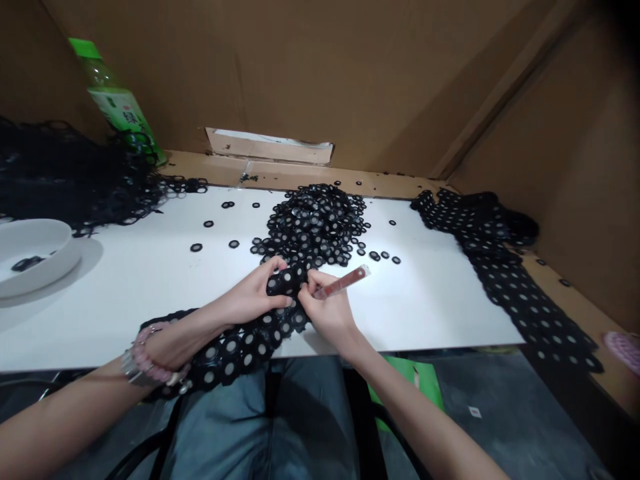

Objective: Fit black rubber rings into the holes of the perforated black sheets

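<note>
My left hand point(253, 297) is closed on the upper end of a black rubber sheet of joined rings point(235, 347) that hangs over the table's front edge onto my lap. My right hand point(327, 310) grips a reddish-brown tool with a pale tip point(345, 281), its working end pressed against the sheet where my left fingers pinch it. Just beyond my hands lies a heap of loose black rings with pale centres point(313, 223) on the white table top point(125, 287).
A white bowl point(35, 257) holding a few black pieces sits at the left. Behind it lie tangled black scrap webbing point(60, 173) and a green bottle point(117, 100). Another black ring sheet point(505, 267) runs down the right side. Cardboard walls point(350, 80) enclose the table.
</note>
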Motion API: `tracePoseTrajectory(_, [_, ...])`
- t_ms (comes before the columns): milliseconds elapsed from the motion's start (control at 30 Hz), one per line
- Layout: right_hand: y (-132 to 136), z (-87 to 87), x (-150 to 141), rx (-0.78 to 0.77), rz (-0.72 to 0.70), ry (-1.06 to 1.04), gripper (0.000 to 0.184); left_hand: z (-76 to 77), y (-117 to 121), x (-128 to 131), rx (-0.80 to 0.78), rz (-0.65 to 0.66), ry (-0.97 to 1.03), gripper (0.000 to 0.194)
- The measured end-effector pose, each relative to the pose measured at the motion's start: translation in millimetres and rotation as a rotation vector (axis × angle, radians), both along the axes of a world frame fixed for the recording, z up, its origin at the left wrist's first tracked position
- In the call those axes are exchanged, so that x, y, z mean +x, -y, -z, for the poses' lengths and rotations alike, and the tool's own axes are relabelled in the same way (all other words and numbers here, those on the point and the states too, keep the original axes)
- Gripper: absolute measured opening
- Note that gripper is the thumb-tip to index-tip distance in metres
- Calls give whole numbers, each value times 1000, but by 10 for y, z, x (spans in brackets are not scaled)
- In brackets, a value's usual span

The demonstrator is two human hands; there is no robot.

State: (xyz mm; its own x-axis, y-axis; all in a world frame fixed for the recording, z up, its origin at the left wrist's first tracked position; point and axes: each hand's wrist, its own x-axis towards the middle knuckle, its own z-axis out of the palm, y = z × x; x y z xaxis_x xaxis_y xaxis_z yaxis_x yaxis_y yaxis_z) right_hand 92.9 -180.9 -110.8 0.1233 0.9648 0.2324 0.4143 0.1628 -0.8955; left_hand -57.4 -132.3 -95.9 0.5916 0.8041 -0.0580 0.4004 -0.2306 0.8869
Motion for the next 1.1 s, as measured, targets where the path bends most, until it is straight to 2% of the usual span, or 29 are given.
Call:
tracePoseTrajectory(167, [13,-21,-15,-19,-20,20,27,-59,11,20,-114,-33,45,31])
tracePoseTrajectory(267, [-11,-9,3,-15,13,-83,27,-59,-4,7,-81,-67,0,35])
tracePoseTrajectory(400, [-46,40,41,-91,31,-330,29,-48,-59,-62,128,25,-187,38])
tracePoseTrajectory(467, [-56,58,57,-117,23,-461,29,-97,-63,-106,203,82,-285,39])
tracePoseTrajectory(533, [-65,57,73,-132,23,-565,30,-190,-17,-142,300,83,-390,39])
tracePoseTrajectory(667, [-100,0,123,-149,31,-666,34,-376,244,-142,762,-143,-543,29])
tracePoseTrajectory(700, [-111,-16,139,-150,34,-677,34,-392,324,-123,868,-143,-536,24])
tracePoseTrajectory(767, [-129,-37,165,-160,19,-660,33,-373,461,-68,977,-28,-506,19])
tracePoseTrajectory(833, [-130,-34,177,-183,-43,-587,33,-310,539,-3,954,91,-526,20])
tracePoseTrajectory(933, [-87,-9,167,-188,-144,-465,35,-225,558,75,843,130,-617,18])
tracePoseTrajectory(1100, [11,-7,123,-128,-90,-382,36,-212,598,135,795,174,-752,5])
